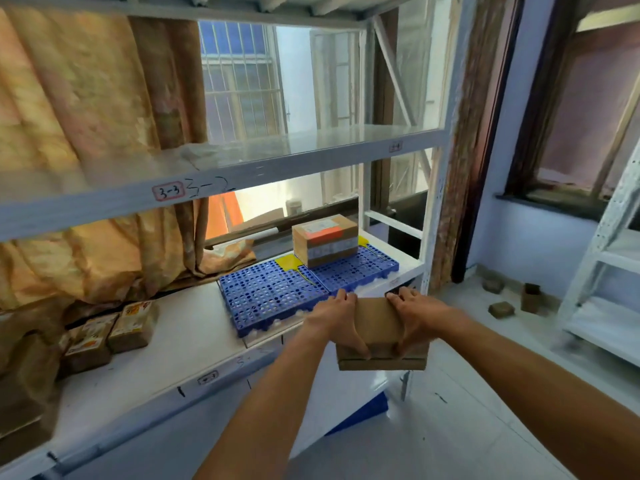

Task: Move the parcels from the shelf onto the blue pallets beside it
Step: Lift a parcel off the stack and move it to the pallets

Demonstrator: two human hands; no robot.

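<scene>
The left hand [337, 315] and the right hand [417, 311] each clasp one side of a plain cardboard parcel [379, 323] and hold it in the air. Just beyond the fingertips lie the blue pallets [270, 296], and one taped parcel [325, 239] already stands on them. Well to the left of the hands, several small parcels [93, 337] wait on the shelf [180, 337], so I judge most of the work is left.

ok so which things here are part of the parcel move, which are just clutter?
Job: cardboard parcel held by left hand and right hand; blue pallets; taped parcel on them; small parcels on shelf.
Clutter: curtain; floor boxes; second rack.
</scene>
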